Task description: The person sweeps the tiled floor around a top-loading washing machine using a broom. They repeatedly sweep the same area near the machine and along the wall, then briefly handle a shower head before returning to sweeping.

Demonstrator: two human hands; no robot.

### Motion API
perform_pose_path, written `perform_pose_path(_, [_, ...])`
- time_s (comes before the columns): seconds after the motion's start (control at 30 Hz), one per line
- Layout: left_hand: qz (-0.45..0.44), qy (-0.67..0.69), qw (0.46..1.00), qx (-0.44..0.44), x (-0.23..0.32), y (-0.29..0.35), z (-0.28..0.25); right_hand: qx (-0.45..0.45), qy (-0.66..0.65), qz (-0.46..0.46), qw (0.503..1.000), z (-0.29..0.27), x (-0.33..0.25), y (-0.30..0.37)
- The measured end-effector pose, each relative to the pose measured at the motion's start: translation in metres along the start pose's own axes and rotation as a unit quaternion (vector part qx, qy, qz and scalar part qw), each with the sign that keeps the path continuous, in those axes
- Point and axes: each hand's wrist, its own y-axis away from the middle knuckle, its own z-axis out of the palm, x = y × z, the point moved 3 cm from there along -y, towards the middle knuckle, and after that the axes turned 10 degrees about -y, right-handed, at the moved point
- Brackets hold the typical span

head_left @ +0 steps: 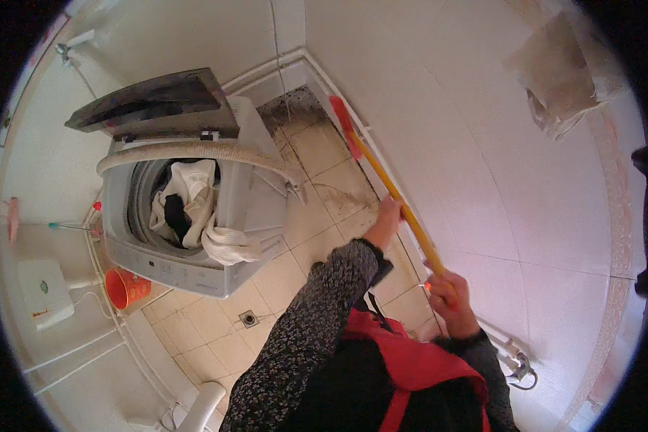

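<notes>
A long yellow pole with a narrow red crosswise head [381, 173] slants along the foot of the right wall; whether the head is a brush or a squeegee cannot be made out. My left hand [387, 222] is closed around the middle of the pole. Lower down, near its end, my right hand [450, 295] grips it too. The red head lies at the far end, by the white pipe and the tiled floor [324, 205]. To the left stands a top-loading washing machine [255, 198], lid [158, 104] raised, with white and black clothes [187, 194] inside.
A ribbed grey hose [187, 150] lies across the machine's top. An orange-red bucket [126, 288] stands at its near left corner. The floor has a small drain [248, 318]. Pipes [515, 353] run low along the right wall, and a beige bag [558, 72] hangs on it.
</notes>
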Motion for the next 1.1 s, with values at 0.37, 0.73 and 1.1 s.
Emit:
perform_pose_path(0.37, [-0.209, -0.037, 0.976, -0.043, -0.135, 0.012, 0.020, 0.112, -0.055, 0.079, 0.989, -0.035, -0.013, 0.069])
perform_pose_path(0.73, [-0.335, -0.010, 0.940, 0.061, -0.229, 0.070, -0.013, 0.202, 0.192, 0.173, 0.945, -0.136, 0.019, 0.083])
perform_pose_path(1.1, [-0.163, -0.036, 0.976, 0.140, -0.228, 0.026, -0.083, 0.067, 0.616, 0.014, 0.785, -0.186, 0.069, -0.107])
